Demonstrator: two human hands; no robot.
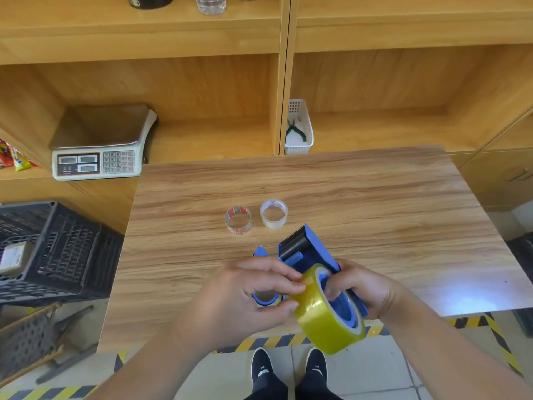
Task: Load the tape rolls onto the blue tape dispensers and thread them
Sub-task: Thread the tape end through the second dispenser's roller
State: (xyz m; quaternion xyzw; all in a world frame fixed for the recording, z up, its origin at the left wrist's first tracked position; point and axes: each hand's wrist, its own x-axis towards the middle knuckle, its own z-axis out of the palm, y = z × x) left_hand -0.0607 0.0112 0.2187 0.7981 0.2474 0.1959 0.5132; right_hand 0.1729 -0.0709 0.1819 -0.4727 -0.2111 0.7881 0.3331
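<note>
A blue tape dispenser [310, 251] with a black roller is held above the table's near edge. A yellow tape roll [323, 316] sits on its blue hub. My right hand [360, 287] grips the dispenser's handle behind the roll. My left hand [251, 290] pinches the top of the yellow roll with thumb and fingers. A second blue dispenser [264, 295] with a roll on it lies on the table, mostly hidden under my left hand. Two small clear tape rolls, one red-printed [238, 220] and one white-cored [273, 213], stand farther back.
The wooden table [375, 203] stands before shelving. A weighing scale [101, 145] sits on the left shelf, a white basket with pliers [298, 128] behind the table. Black crates [52, 249] stand at the left. Striped floor tape [277, 340] runs below the table edge.
</note>
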